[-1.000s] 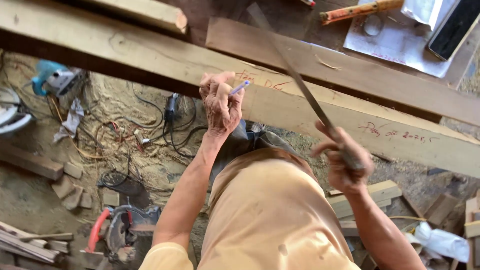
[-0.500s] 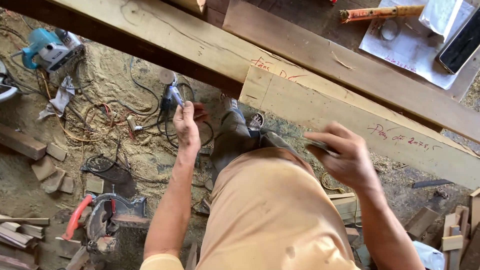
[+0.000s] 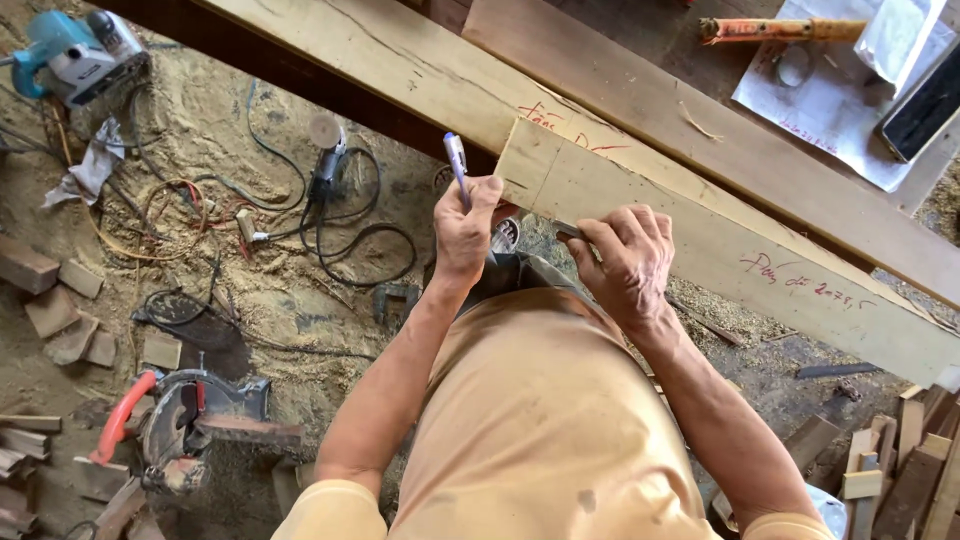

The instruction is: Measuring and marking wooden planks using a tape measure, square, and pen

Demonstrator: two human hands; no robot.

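My left hand point(image 3: 466, 228) is closed around a blue-and-white pen point(image 3: 456, 162) that points upward, just left of the cut end of a pale wooden plank point(image 3: 720, 240). My right hand point(image 3: 628, 258) grips a thin metal tool point(image 3: 570, 232) against the plank's near edge, close to that end; most of the tool is hidden under the fingers. Red handwriting marks the plank. A second, longer plank point(image 3: 420, 60) lies behind it.
On the sawdust floor lie a blue power planer point(image 3: 75, 55), an angle grinder point(image 3: 325, 165) with tangled cables, and a red-handled circular saw point(image 3: 190, 420). Wood offcuts point(image 3: 50, 300) lie left and more offcuts point(image 3: 900, 460) right. A paper sheet point(image 3: 840, 90) and an orange tool point(image 3: 780, 28) lie far right.
A second ago my right hand held a long metal blade out over the planks. Both hands dropped, then came up together at the plank's cut end. The view shifted right.
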